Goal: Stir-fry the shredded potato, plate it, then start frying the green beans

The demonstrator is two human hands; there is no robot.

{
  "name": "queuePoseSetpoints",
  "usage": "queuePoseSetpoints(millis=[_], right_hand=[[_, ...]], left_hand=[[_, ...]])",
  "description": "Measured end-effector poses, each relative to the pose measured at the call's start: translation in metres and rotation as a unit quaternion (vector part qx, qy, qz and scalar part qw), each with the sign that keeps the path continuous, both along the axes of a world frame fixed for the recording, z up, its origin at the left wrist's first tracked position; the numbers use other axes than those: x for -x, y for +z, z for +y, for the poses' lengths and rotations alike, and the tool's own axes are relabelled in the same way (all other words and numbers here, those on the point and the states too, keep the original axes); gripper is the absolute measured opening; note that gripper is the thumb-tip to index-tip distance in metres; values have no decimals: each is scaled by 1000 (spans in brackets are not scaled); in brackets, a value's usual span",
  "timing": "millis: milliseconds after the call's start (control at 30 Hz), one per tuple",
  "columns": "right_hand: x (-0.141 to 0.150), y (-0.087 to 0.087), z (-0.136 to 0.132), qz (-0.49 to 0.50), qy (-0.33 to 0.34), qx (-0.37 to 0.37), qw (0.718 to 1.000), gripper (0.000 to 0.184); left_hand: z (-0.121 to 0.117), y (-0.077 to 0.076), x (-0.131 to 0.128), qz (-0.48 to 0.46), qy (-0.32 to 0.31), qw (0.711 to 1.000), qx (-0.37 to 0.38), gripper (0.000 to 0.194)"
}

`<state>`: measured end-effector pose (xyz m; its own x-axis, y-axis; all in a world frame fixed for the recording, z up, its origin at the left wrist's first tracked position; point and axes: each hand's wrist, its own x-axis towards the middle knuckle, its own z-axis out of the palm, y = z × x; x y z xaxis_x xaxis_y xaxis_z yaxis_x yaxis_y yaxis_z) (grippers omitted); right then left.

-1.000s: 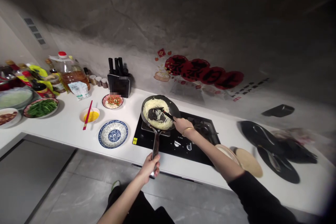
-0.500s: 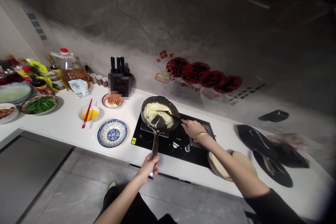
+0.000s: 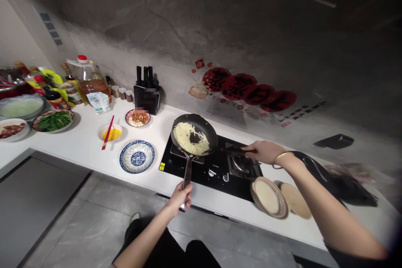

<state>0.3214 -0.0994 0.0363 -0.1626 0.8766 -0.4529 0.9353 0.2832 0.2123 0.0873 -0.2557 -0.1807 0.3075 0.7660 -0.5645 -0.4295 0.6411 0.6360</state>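
Observation:
A black frying pan [image 3: 211, 132] with pale shredded food [image 3: 188, 138] sits on the left burner of a black stove [image 3: 216, 166]. My left hand [image 3: 179, 195] is closed round the end of the pan's long metal handle [image 3: 187, 169], near the counter's front edge. My right hand [image 3: 263, 151] is closed on the dark handle of a spatula [image 3: 234, 150], held over the right burner, outside the pan to its right. A gold bangle is on that wrist.
Left of the stove on the white counter [image 3: 81, 146] lie a blue patterned plate [image 3: 137, 156], a bowl of yellow egg with red chopsticks [image 3: 110, 132], a small dish of chopped food [image 3: 137, 117], a knife block [image 3: 147, 94], oil bottles and plates of greens. Two tan plates [image 3: 270, 197] and dark pans [image 3: 329, 176] sit right.
My right hand has drawn the spatula out of the pan and moved right over the other burner. The left hand keeps its hold on the pan handle. The view shifted slightly.

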Motion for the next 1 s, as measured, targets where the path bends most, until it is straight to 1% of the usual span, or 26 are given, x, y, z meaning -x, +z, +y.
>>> queuePoseSetpoints(millis=[33,100,200,267,333,367,400,467,533,667,733,767,800,867,933,1000], right_hand=[[1,-3,-1,-3,8,1,1000,38],[10,-18,0,12,14,-21,1000,40],[35,-53,7,72,-11,-81,994,43],[51,-75,14,113,-28,-104,988,44],[63,-88,21,130,-20,-111,985,45],[66,-91,23,126,-11,-108,986,44],[67,-91,24,113,1,-102,988,44],[62,-82,21,77,20,-83,993,43],[50,-65,16,42,28,-73,996,43],[18,-24,3,6,35,-64,997,42],[10,-10,-2,11,43,-31,999,40],[9,-8,-4,18,48,-13,999,39],[12,-9,-5,24,54,-3,998,39],[25,-19,-7,31,64,-16,997,39],[45,-40,-6,30,53,-57,996,40],[66,-64,-2,28,20,-87,996,43]], left_hand=[[0,0,0,-1,0,1000,-1,50],[0,0,-1,-1,2,1000,0,49],[0,0,-2,1,4,1000,6,49],[0,0,-2,3,3,1000,7,50],[0,0,-1,6,0,1000,4,51],[0,1,-1,7,-1,1000,2,51],[0,1,-1,8,-1,1000,1,52],[0,0,0,8,-2,1000,2,52],[0,-1,-1,8,-1,1000,4,52],[1,-2,-1,5,0,1000,3,51],[1,-2,-1,4,-1,1000,2,51],[1,-1,-1,5,-1,1000,2,51],[0,0,-1,6,-2,1000,3,50],[0,1,-1,9,-3,1000,7,50],[0,1,-1,13,-3,1000,8,50],[0,1,-1,17,-3,1000,5,50]])
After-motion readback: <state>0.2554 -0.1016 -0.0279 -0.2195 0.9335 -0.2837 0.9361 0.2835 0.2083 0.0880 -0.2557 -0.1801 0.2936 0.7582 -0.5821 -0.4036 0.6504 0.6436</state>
